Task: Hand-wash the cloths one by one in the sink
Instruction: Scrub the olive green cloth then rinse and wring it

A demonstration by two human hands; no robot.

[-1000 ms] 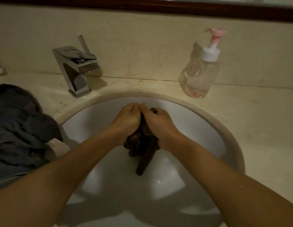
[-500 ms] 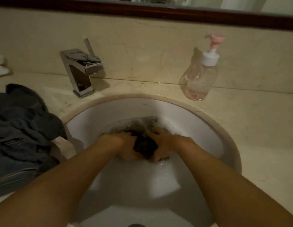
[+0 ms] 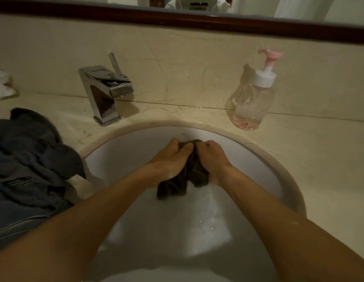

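the white sink [image 3: 134, 153] sits under a cream marble counter [image 3: 319, 163]. both hands are over the sink's far half. the left hand [image 3: 173, 157] and right hand [image 3: 212, 157] have fingers curled tight round a dark wet cloth [image 3: 177, 186] bunched between them. its loose end hangs over the sudsy water [image 3: 199, 222]. behind the sink: a chrome tap [image 3: 105, 94] to the left, a clear pump bottle [image 3: 251, 100] to the right, then a marble wall strip [image 3: 177, 58] and a dark mirror frame [image 3: 197, 19]. left of the sink lies a heap of dark clothes [image 3: 28, 159].
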